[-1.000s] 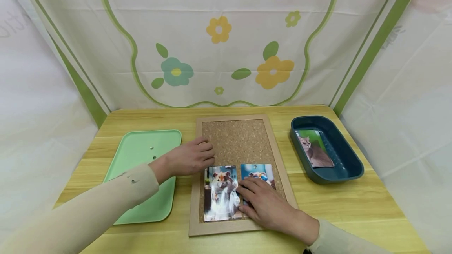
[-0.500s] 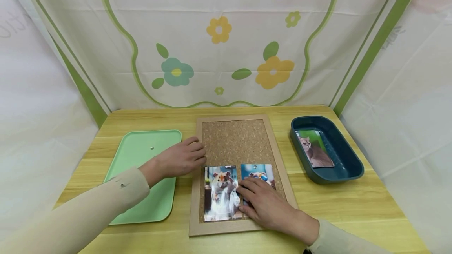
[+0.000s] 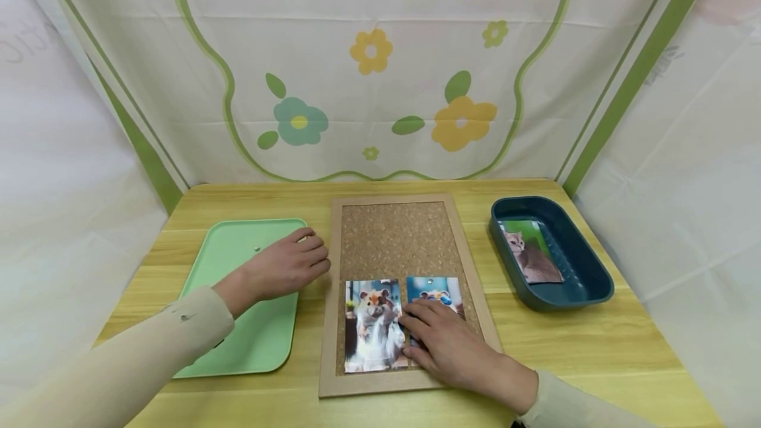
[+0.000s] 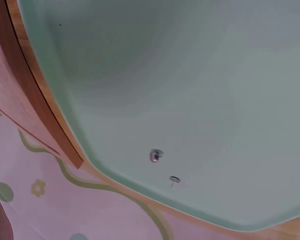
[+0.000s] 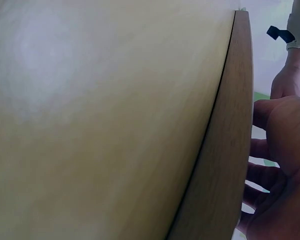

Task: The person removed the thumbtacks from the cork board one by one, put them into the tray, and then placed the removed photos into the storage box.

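At the middle of the wood-grained desk (image 3: pixel 368 411), a framed corkboard (image 3: pixel 395 243) lay lengthwise, its top edge near the desk's far edge. Two hamster pictures sat side by side on its lower half: the left picture (image 3: pixel 373 329) toward the lower left corner, and the blue-backed right picture (image 3: pixel 440 288) toward the lower right, with a small silver pin (image 3: pixel 431 281) at its top edge. The right hand (image 3: pixel 448 343) rested over the right picture, its fingers loosely spread and slightly bent, gripping nothing that could be seen. The left hand (image 3: pixel 279 266) was above the right edge of a pale green tray (image 3: pixel 261 349), its bent fingertips near the corkboard's left edge; whether they held anything could not be told. The tray lay along the desk's left side, with two metal pins (image 4: pixel 156 155) near its far edge. Near the desk's right edge stood a dark blue bin (image 3: pixel 573 299), a cat picture (image 3: pixel 532 253) lying inside toward its left wall.
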`<action>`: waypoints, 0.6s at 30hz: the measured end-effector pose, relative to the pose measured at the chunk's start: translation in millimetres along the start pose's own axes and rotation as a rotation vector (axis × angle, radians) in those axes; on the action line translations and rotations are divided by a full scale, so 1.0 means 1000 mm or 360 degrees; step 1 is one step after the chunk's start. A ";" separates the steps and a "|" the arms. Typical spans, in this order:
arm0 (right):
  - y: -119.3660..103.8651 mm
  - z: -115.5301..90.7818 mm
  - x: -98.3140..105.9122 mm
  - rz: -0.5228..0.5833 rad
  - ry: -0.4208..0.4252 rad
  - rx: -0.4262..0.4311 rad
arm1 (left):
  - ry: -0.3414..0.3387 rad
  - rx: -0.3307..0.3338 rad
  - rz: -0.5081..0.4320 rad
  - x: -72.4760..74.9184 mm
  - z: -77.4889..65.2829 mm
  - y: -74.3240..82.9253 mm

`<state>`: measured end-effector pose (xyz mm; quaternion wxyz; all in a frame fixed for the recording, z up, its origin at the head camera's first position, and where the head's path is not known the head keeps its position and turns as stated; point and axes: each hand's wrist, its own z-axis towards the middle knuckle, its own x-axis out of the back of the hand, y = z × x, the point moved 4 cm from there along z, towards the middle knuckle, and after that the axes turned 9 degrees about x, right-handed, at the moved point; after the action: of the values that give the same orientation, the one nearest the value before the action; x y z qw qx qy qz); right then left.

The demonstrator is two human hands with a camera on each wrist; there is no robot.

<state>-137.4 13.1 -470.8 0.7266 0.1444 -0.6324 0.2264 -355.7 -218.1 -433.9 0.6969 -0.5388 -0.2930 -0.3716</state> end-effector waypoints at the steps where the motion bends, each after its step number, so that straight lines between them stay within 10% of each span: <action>1: 0.000 0.000 0.000 0.0003 -0.0005 -0.0005 | 0.0000 0.0013 -0.0015 0.000 -0.002 -0.001; 18: 0.000 0.000 0.000 0.0002 0.0014 -0.0001 | 0.0001 0.0153 -0.0108 -0.003 -0.041 -0.037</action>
<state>-137.8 13.0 -471.2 0.7294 0.1426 -0.6293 0.2273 -387.5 -262.9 -426.5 0.7091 -0.4944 -0.3284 -0.3806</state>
